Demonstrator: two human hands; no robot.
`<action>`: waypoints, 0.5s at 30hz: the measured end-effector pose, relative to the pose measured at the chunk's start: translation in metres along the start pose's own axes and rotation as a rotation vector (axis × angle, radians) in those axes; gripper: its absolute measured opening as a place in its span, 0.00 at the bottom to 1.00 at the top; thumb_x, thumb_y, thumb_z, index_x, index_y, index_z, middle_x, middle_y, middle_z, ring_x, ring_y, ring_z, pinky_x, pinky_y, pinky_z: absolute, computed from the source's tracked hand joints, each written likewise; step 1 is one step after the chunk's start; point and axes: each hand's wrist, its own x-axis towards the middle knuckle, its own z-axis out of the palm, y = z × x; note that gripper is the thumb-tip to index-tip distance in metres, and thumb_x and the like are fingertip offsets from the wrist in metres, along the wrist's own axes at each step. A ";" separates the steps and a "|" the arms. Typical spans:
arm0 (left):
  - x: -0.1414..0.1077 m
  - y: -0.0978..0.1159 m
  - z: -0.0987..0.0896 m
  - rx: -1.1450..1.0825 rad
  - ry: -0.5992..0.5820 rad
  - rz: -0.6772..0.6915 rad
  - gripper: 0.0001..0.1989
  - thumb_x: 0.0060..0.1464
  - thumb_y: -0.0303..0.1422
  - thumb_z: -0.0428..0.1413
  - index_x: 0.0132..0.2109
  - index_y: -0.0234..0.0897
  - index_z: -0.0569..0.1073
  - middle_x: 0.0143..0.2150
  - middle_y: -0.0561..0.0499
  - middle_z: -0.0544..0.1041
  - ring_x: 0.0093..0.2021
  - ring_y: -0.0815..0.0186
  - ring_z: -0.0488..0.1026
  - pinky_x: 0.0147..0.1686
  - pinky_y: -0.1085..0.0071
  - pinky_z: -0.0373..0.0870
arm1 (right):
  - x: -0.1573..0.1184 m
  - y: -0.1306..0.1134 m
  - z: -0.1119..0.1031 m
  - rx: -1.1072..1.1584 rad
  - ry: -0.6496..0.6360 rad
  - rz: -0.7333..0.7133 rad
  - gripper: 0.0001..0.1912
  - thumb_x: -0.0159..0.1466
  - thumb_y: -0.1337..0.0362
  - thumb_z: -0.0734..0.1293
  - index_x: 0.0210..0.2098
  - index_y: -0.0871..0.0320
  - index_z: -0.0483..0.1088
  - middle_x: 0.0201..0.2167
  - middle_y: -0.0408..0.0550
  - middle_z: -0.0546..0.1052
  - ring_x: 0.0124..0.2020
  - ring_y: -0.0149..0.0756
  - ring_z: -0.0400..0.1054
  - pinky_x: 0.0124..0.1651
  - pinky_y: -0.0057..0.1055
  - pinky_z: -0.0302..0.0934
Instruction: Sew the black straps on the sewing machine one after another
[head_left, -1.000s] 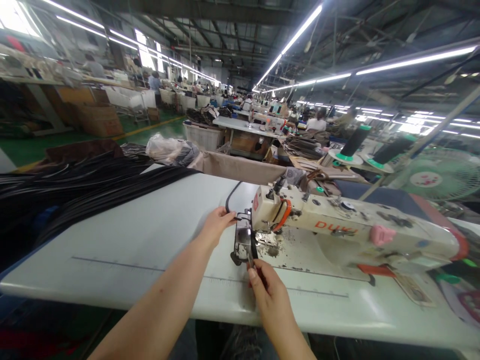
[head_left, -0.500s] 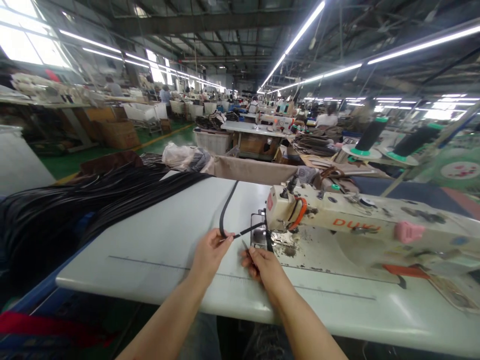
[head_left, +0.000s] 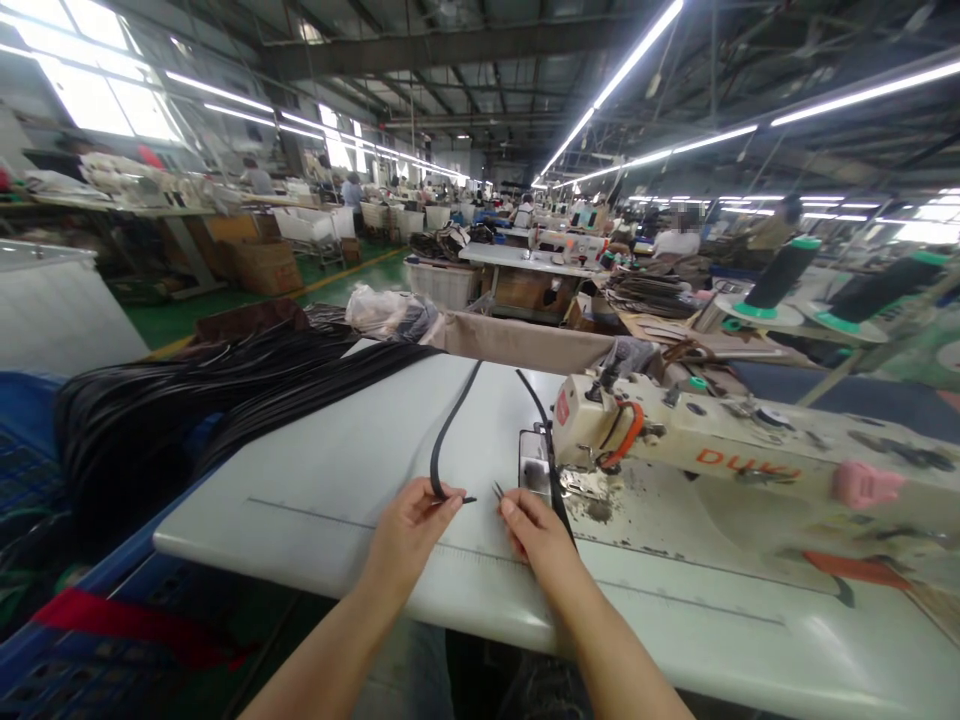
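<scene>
My left hand [head_left: 411, 520] is closed, pinching a thin black strap [head_left: 440, 440] near its end. The strap's short tip pokes out to the right of my fingers, and the rest curves away to the table's far edge. In my right hand [head_left: 531, 525] is a small pair of thread snips [head_left: 498, 490]; two pointed tips show and the handles are hidden in my fingers. Just right of that hand, a second black strap [head_left: 553, 460] runs beside the needle area of the sewing machine [head_left: 675, 430]. Both hands are just above the white table [head_left: 322, 480], a small gap between them.
A thick bundle of black straps [head_left: 300, 400] drapes over the table's left side by a blue basket [head_left: 112, 610]. Thread cones [head_left: 780, 275] stand behind the machine. A ruler line [head_left: 675, 595] marks the table front. Other workstations and people are farther back.
The strap spanned from my left hand to the machine; now its end is free at my fingers. A separate strap lies by the machine. The snips have drawn slightly away, and the view has shifted.
</scene>
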 end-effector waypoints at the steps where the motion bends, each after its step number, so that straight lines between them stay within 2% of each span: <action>1: 0.001 0.001 -0.004 0.034 -0.026 -0.002 0.14 0.53 0.45 0.66 0.39 0.41 0.77 0.42 0.45 0.84 0.46 0.57 0.81 0.49 0.66 0.75 | -0.005 0.000 -0.004 -0.149 0.061 -0.066 0.18 0.62 0.48 0.71 0.29 0.54 0.66 0.22 0.36 0.62 0.25 0.30 0.55 0.29 0.28 0.49; 3: 0.002 0.004 -0.012 0.085 -0.087 -0.026 0.15 0.54 0.47 0.64 0.38 0.41 0.77 0.42 0.45 0.84 0.45 0.57 0.81 0.47 0.66 0.75 | -0.016 0.002 -0.014 -0.587 0.226 -0.224 0.13 0.64 0.56 0.70 0.28 0.54 0.66 0.27 0.42 0.68 0.31 0.36 0.62 0.36 0.31 0.56; 5: 0.004 0.007 -0.024 0.108 -0.133 -0.082 0.16 0.53 0.49 0.63 0.38 0.41 0.76 0.41 0.44 0.84 0.43 0.57 0.81 0.45 0.66 0.75 | -0.029 0.007 -0.025 -1.038 0.387 -0.327 0.05 0.66 0.62 0.67 0.37 0.56 0.73 0.38 0.51 0.75 0.39 0.43 0.68 0.42 0.36 0.61; 7: 0.008 0.008 -0.038 0.164 -0.157 -0.142 0.19 0.51 0.51 0.62 0.39 0.41 0.76 0.34 0.46 0.82 0.36 0.59 0.79 0.39 0.67 0.74 | -0.040 0.015 -0.035 -1.300 0.451 -0.302 0.15 0.68 0.65 0.65 0.53 0.58 0.74 0.45 0.57 0.76 0.44 0.48 0.72 0.43 0.39 0.64; 9: 0.013 0.008 -0.055 0.283 -0.148 -0.158 0.23 0.49 0.52 0.61 0.44 0.39 0.78 0.26 0.51 0.77 0.28 0.61 0.74 0.31 0.68 0.69 | -0.048 0.023 -0.042 -1.416 0.412 -0.219 0.24 0.70 0.66 0.62 0.64 0.58 0.68 0.44 0.56 0.79 0.40 0.46 0.76 0.38 0.37 0.66; 11: 0.020 0.006 -0.076 0.442 -0.094 -0.128 0.29 0.49 0.53 0.58 0.51 0.37 0.78 0.24 0.54 0.73 0.26 0.62 0.71 0.29 0.68 0.66 | -0.054 0.028 -0.046 -1.455 0.341 -0.155 0.27 0.70 0.68 0.60 0.68 0.56 0.65 0.42 0.54 0.81 0.34 0.43 0.78 0.32 0.34 0.66; 13: 0.030 0.007 -0.100 0.612 -0.029 -0.086 0.32 0.52 0.53 0.52 0.56 0.35 0.77 0.29 0.52 0.76 0.27 0.61 0.71 0.31 0.67 0.67 | -0.058 0.031 -0.046 -1.465 0.293 -0.125 0.28 0.70 0.69 0.59 0.69 0.56 0.64 0.43 0.54 0.83 0.31 0.42 0.79 0.30 0.33 0.66; 15: 0.039 0.012 -0.127 0.784 0.004 -0.069 0.31 0.55 0.49 0.48 0.57 0.36 0.78 0.36 0.50 0.79 0.30 0.60 0.73 0.35 0.65 0.69 | -0.060 0.032 -0.046 -1.468 0.269 -0.114 0.27 0.71 0.68 0.57 0.69 0.57 0.65 0.42 0.55 0.84 0.30 0.43 0.80 0.29 0.34 0.67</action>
